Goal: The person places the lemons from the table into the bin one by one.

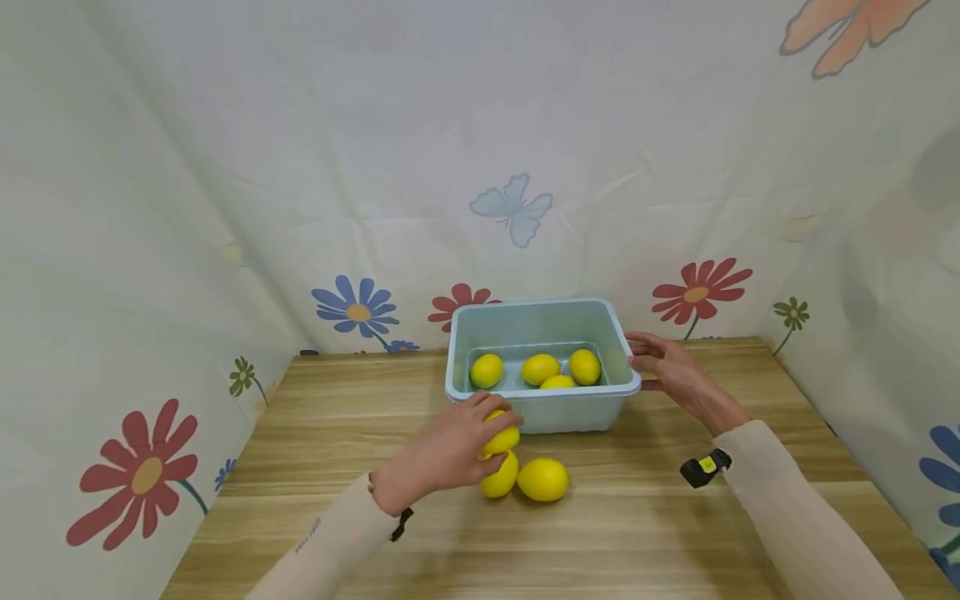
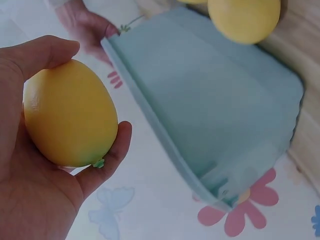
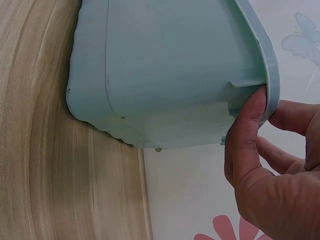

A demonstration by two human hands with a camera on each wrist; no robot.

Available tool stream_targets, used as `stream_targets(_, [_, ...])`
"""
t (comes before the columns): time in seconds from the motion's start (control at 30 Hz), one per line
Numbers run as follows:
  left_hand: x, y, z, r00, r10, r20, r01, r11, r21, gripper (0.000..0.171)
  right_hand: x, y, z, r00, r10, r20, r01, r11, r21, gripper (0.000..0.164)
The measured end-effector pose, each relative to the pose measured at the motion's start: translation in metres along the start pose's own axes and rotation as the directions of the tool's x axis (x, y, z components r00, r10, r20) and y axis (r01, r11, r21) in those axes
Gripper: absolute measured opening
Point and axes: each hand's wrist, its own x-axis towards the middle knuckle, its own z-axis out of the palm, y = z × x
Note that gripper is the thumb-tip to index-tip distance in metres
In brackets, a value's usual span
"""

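My left hand [image 1: 461, 442] grips a yellow lemon [image 2: 72, 112] just in front of the near wall of a pale blue plastic bin [image 1: 551, 412]. A small green stem end shows on this lemon in the left wrist view. My right hand [image 1: 675, 375] holds the bin's right end by the rim, fingers and thumb on either side of it in the right wrist view. Inside the bin, several lemons [image 1: 540, 369] lie on the bottom. Below my left hand, one lemon [image 1: 500, 479] sits on the table beside another lemon [image 1: 543, 480].
The bin stands on a wood-grain table [image 1: 360, 417] near its back edge. A white cloth [image 1: 390, 150] printed with flowers and butterflies hangs behind the table and along both sides. A black strap device [image 1: 705, 468] is on my right wrist.
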Motion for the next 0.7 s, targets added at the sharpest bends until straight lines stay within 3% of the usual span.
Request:
stream_targets(0.3, [0.016,-0.014,-0.026,0.993,-0.03,-0.118,0.038,0.997,0.063,0.042,0.004,-0.001,0.0,1.0,-0.001,-0.006,0.001,1.0,0.005,0.059])
stream_targets(0.47, [0.023,-0.015,-0.045,0.982,-0.023,-0.188,0.031,0.999,0.04,0.041,0.005,0.002,-0.001,1.0,0.014,-0.015,-0.014,1.0,0.005,0.058])
stream_targets(0.7, [0.037,-0.017,-0.062,0.975,-0.039,-0.221,0.04,0.999,-0.002,0.042,0.006,0.004,0.0,0.999,0.025,-0.023,-0.025,1.0,0.006,0.058])
